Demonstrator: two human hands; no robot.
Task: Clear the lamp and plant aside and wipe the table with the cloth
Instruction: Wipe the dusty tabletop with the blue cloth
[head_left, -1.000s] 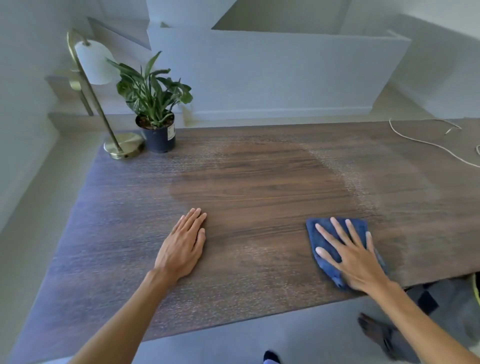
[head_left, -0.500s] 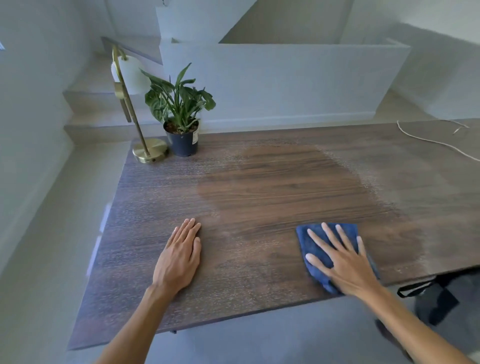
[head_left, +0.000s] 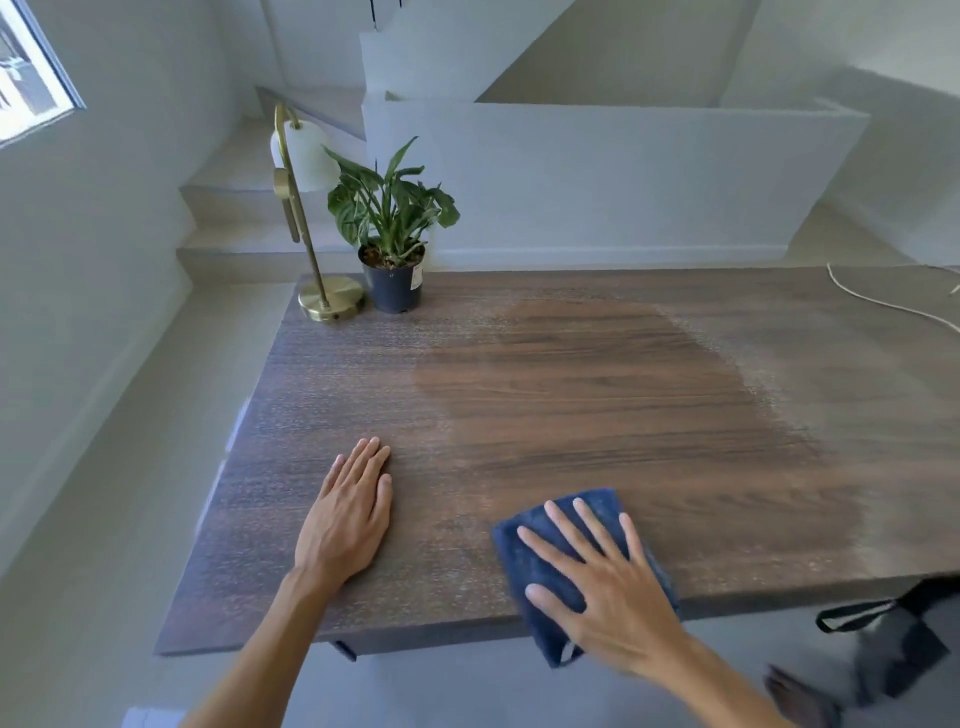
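Right hand (head_left: 608, 587) lies flat, fingers spread straight, pressing the blue cloth (head_left: 558, 561) at the near edge of the wooden worktop (head_left: 597, 395); a cloth corner overhangs the edge. Left hand (head_left: 345, 519) rests palm down, fingers straight and together, holding nothing. Brass lamp (head_left: 311, 234) and potted plant (head_left: 392, 234) stand just beside each other at the far left corner. A white cable (head_left: 883, 304) lies far right.
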